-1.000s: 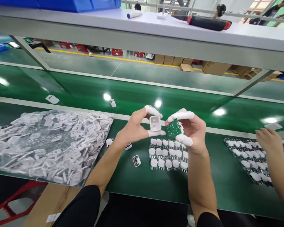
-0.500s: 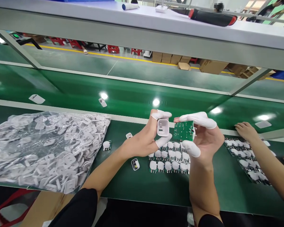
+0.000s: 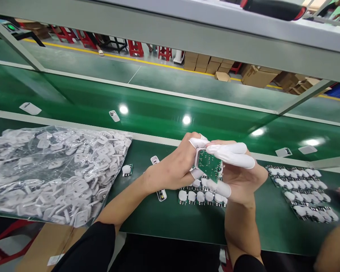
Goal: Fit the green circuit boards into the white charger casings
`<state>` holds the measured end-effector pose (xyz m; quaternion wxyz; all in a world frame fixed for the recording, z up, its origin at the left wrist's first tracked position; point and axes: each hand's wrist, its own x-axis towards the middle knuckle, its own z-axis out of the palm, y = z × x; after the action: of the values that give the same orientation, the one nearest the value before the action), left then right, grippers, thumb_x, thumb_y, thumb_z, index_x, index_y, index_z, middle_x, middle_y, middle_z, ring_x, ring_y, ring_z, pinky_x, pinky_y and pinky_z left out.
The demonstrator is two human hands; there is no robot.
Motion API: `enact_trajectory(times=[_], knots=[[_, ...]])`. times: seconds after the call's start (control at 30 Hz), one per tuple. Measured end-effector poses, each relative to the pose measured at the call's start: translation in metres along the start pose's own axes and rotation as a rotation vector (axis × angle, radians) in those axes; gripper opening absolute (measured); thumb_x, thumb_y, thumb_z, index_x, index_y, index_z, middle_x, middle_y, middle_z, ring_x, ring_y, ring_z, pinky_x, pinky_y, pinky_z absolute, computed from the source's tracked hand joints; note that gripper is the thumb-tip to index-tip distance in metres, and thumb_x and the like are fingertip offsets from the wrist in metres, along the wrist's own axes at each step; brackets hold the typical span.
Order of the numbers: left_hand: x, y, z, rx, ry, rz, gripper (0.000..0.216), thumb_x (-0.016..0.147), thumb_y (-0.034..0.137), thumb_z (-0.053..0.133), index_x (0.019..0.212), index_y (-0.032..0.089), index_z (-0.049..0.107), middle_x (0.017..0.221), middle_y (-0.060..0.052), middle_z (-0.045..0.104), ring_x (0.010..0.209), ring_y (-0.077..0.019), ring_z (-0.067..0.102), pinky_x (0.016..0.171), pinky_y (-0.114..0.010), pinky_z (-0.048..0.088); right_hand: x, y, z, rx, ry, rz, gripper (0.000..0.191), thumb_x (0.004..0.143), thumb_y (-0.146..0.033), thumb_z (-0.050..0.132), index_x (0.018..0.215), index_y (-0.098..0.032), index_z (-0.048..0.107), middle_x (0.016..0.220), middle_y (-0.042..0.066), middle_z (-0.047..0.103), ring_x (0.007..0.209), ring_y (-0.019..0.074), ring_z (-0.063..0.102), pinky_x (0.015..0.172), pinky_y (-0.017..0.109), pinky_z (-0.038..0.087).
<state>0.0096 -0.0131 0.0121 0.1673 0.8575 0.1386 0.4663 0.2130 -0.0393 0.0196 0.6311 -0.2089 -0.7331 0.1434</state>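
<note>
My left hand (image 3: 172,168) pinches a small white charger shell (image 3: 198,154) between finger-cotted thumb and forefinger; most of the shell is hidden behind the fingers. My right hand (image 3: 238,173) grips a small green circuit board (image 3: 209,164) and holds it against the shell's opening. Both hands meet above a panel of green boards with white parts (image 3: 201,194) lying on the green table. I cannot tell how far the board sits inside the shell.
A clear bag of white plug parts (image 3: 53,170) lies at left. Loose shells (image 3: 161,195) sit near the panel. A second board panel (image 3: 303,192) lies at right, with another person's arm (image 3: 334,245) by it. The conveyor belt (image 3: 158,109) carries several white pieces.
My hands have come together: the board, held apart from the shell before, now touches its opening. The neighbour's hand has pulled back from the right panel toward the near edge.
</note>
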Motion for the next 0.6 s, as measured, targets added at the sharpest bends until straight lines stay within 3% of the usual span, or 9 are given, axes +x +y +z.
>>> enact_trajectory(times=[0.6], knots=[[0.0006, 0.0, 0.0008, -0.05, 0.0, -0.03, 0.035, 0.102, 0.012, 0.059, 0.126, 0.026, 0.037, 0.116, -0.009, 0.051, 0.107, -0.0279, 0.05, 0.096, -0.048, 0.054, 0.0036, -0.0024, -0.0008, -0.031, -0.024, -0.003, 0.062, 0.085, -0.042, 0.098, 0.145, -0.038, 0.082, 0.113, 0.008, 0.088, 0.106, 0.0351, 0.084, 0.086, 0.057, 0.076]])
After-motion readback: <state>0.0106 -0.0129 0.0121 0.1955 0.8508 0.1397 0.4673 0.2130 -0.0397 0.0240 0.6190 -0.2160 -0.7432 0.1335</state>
